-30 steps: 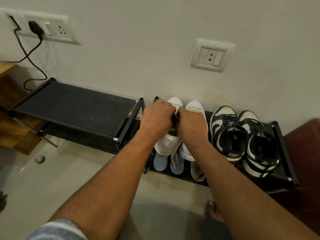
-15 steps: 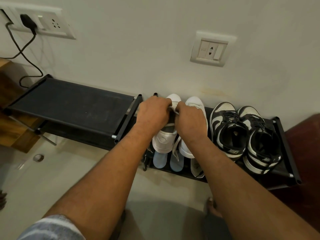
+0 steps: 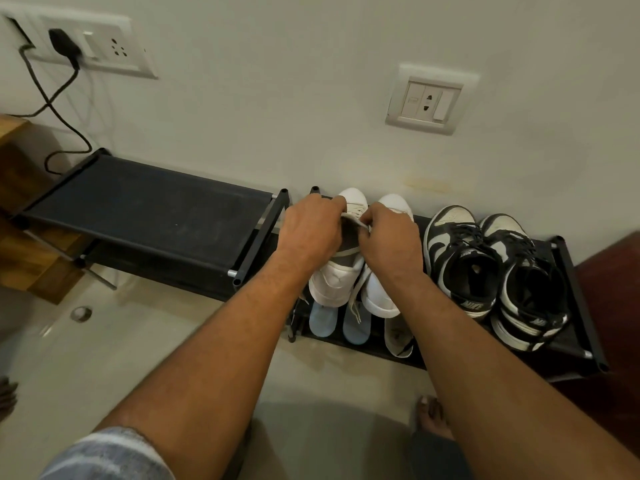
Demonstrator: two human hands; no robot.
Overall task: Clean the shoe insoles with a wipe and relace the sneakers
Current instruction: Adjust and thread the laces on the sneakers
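Your left hand [image 3: 313, 230] curls over the eyelet row of the white sneaker [image 3: 334, 284], thumb stretched toward its smooth, rounded toe. The fingertips are hidden, so I cannot tell whether they hold the lace as well as the upper. Your right hand [image 3: 391, 242], just at 3 o'clock of the left, pinches the flat off-white lace [image 3: 356, 296]. One strand crosses the grey tongue, and the loose end hangs at 6 o'clock between the two heels.

This sneaker and the second white sneaker [image 3: 379, 299] stand side by side, touching, toes to the wall, on the rack [image 3: 581, 306], a black tube frame with a taut fabric shelf. On the tier below, at 6 o'clock, two pale blue insoles [image 3: 322, 320] poke out rounded ends, with a white insole [image 3: 398, 337] just beside them.

At 3 o'clock of the white pair sits a black-and-white pair [image 3: 460, 258] with paneled uppers and black laces. A second rack [image 3: 149, 209] lies at 9 o'clock. A square socket [image 3: 427, 100] is on the wall at 1 o'clock.
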